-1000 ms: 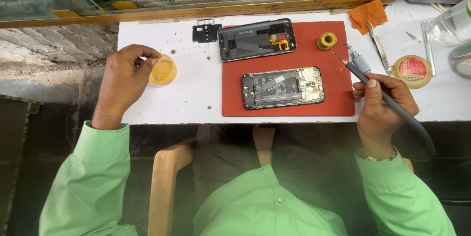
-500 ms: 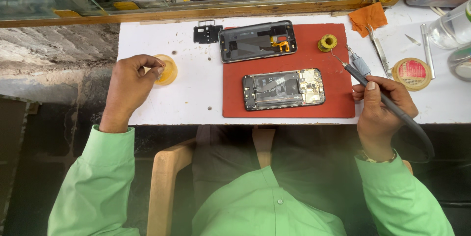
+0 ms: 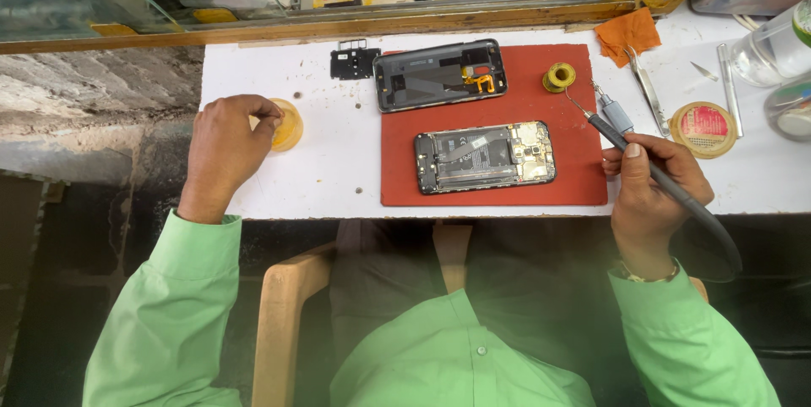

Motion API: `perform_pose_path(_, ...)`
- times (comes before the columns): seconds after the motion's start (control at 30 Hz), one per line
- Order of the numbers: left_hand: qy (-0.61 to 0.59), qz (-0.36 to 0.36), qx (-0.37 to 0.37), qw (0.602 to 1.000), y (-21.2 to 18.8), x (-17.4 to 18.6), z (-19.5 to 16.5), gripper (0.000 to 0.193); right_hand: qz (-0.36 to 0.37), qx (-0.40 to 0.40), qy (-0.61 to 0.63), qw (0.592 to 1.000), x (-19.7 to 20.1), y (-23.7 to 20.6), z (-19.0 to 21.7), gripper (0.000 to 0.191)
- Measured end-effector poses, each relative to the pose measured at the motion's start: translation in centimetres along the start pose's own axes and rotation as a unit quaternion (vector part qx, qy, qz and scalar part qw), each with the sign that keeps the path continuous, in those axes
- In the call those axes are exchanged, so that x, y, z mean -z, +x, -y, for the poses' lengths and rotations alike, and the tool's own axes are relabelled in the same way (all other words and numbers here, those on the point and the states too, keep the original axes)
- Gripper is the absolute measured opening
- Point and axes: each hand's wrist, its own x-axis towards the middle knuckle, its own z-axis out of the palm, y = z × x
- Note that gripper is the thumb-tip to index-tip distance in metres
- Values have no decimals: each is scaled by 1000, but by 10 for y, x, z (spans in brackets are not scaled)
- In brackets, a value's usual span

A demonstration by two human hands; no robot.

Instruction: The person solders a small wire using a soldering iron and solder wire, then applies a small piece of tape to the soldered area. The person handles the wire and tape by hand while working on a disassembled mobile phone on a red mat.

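- Plainly, the right hand (image 3: 650,191) held a long grey soldering iron (image 3: 655,179) like a pen, its grip pinched round the handle with thumb and forefinger on top, so the thin tip pointed up and left toward the edge of the mat.
- The tip hung just beside a small yellow spool of solder wire (image 3: 558,77), which sat at the upper right corner of the red rectangular work mat (image 3: 401,179), near enough to feed from.
- An opened black phone with its battery and gold-coloured board exposed (image 3: 484,157) lay flat in the middle of that mat, close to the iron hand but apart from it; the mat seemed there to shield the white counter (image 3: 338,162) from heat.
- Above it lay the phone's dark back housing with an orange flex strip (image 3: 439,75), inner side up, and a small black bracket (image 3: 349,60) lay just left of it, off the mat.
- The left hand (image 3: 226,149) rested well away at the counter's left end, its grip curled with fingertips on a small round amber dish (image 3: 287,125); whether it pinched anything from it I could not tell.
- Steel tweezers (image 3: 646,86), an orange cloth (image 3: 628,32) and a round tin with a red lid (image 3: 703,126) sat to the right, within the iron hand's reach.
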Motion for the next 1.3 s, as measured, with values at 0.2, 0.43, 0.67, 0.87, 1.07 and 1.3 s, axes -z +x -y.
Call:
perform_pose_path(0.2, -46, 29, -16, 998, 1, -1, -4, 13, 1, -3, -9, 1000, 0, 2, -2, 14)
perform_pose_path(0.43, -115, 71, 117, 984, 6, 24, -13, 14, -1, -3, -13, 1000, -1, 5, -3, 14)
perform_pose_path(0.67, -436, 20, 60, 898, 8, 40, -30, 11, 1, -3, -3, 1000, -6, 5, 4, 15)
perform_pose_path(0.87, -369, 25, -32, 929, 7, 3, -87, 10, -4, 0, 26, 1000, -1, 2, 8, 17)
perform_pose_path(1.07, -284, 82, -215, 931, 16, -59, -166, 10, 0, -32, 60, 998, 12, 9, 10, 18)
perform_pose_path(1.3, -204, 105, -292, 928, 41, -113, -222, 9, 14, -35, -70, 997, 26, 28, 11, 18)
